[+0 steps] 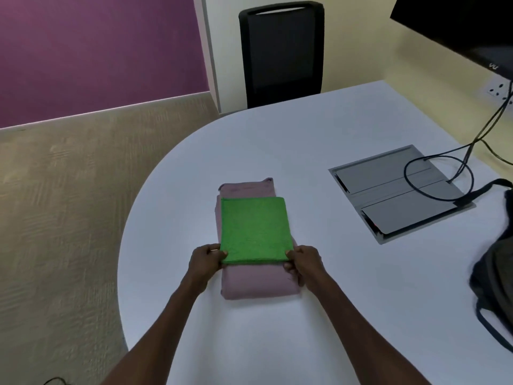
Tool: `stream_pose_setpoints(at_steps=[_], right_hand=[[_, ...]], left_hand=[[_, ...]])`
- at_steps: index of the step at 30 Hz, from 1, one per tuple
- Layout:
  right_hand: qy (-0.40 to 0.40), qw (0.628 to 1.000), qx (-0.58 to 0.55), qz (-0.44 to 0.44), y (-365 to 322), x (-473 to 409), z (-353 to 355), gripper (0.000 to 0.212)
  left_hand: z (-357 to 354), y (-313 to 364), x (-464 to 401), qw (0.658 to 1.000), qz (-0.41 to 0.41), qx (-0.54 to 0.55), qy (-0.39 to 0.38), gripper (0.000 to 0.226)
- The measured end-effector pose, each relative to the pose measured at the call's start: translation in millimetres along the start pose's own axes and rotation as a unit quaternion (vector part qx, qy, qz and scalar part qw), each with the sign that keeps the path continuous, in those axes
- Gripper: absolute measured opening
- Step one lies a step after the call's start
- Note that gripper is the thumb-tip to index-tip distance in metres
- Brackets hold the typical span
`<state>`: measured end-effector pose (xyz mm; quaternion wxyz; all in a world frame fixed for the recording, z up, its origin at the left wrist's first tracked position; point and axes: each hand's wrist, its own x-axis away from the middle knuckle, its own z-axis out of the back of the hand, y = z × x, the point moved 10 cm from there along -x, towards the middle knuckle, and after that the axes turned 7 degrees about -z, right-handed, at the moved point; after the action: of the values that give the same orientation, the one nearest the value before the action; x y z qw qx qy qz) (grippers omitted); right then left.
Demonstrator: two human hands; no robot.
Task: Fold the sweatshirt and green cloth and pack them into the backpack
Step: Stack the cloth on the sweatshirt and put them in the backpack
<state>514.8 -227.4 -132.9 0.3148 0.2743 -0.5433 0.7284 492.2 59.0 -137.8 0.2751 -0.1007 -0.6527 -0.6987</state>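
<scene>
- My left hand [207, 258] pinches the near left corner of the green cloth [255, 230], thumb on top.
- I judge the green cloth light, soft and limp: a folded square of nubbly towelling, best taken at both near corners so its layers stay together.
- Under it lies the folded sweatshirt [256, 283], smooth mauve knit, thicker and heavier, near the tabletop's [277, 140] rounded left edge.
- My right hand [301, 262] pinches the cloth's near right corner.
- The backpack [497, 270], dark and slumped, sits at the right edge, well apart.
</scene>
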Motion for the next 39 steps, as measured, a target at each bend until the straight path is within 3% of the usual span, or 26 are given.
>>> stream_pose_setpoints(at_steps=[8,11,15,17,20,22,27,32,35,39], right_hand=[[0.053,0.996,0.069,0.020,10,-21,9,0.016],[0.108,0.984,0.136,0.046,-2,-21,21,0.040],[0.078,0.981,0.160,0.071,-10,-31,20,0.090],[0.021,0.987,0.156,0.045,-5,-34,11,0.100],[-0.022,0.984,0.171,0.036,3,-39,0,0.091],[-0.023,0.984,0.172,0.038,7,-43,0,0.089],[-0.025,0.988,0.149,0.038,15,-49,7,0.085],[0.034,0.990,0.129,0.053,11,-57,45,0.069],[0.084,0.989,0.110,0.046,10,-66,83,0.072],[0.134,0.984,0.103,0.053,4,-86,132,0.072]], left_hand=[[-4,-19,-3,0.998,0.032,-0.003,-0.053,0.023],[2,-14,-8,0.998,0.022,-0.057,-0.030,0.020],[10,-11,-19,0.992,0.027,-0.124,0.016,0.074],[6,-15,-18,0.993,0.053,-0.100,0.022,0.086],[-5,-30,-17,0.995,0.078,-0.062,0.017,0.084],[-6,-32,-16,0.996,0.065,-0.056,0.031,0.063],[-17,-36,-18,0.997,0.051,-0.059,0.015,0.038],[-63,-16,-21,0.998,0.034,-0.049,-0.012,0.033],[-104,-1,-22,0.997,0.024,-0.059,-0.038,0.023],[-152,15,-19,0.994,0.007,-0.079,-0.074,0.033]])
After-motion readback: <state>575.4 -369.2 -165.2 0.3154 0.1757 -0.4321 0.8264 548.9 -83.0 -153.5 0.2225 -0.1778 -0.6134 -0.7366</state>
